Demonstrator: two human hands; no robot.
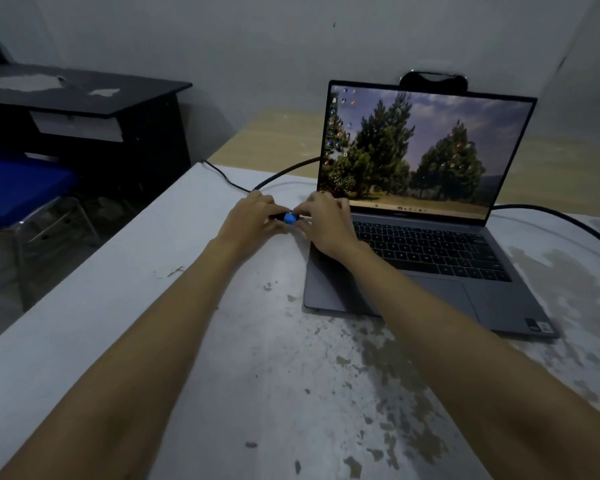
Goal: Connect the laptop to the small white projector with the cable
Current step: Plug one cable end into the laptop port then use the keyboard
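An open grey laptop (426,244) stands on the worn white table (264,375), its screen lit with a picture of trees. My left hand (248,220) grips a black cable's plug with a blue end (289,218) just left of the laptop's left edge. My right hand (326,225) pinches the same blue plug from the laptop side, resting over the keyboard's left corner. The black cable (278,176) runs from my hands back across the table. No white projector is in view.
Another black cable (561,216) curves off from behind the laptop to the right. A dark object (433,81) sits behind the screen's top. A black desk (84,109) and a blue chair (21,188) stand at the left, beyond the table's edge.
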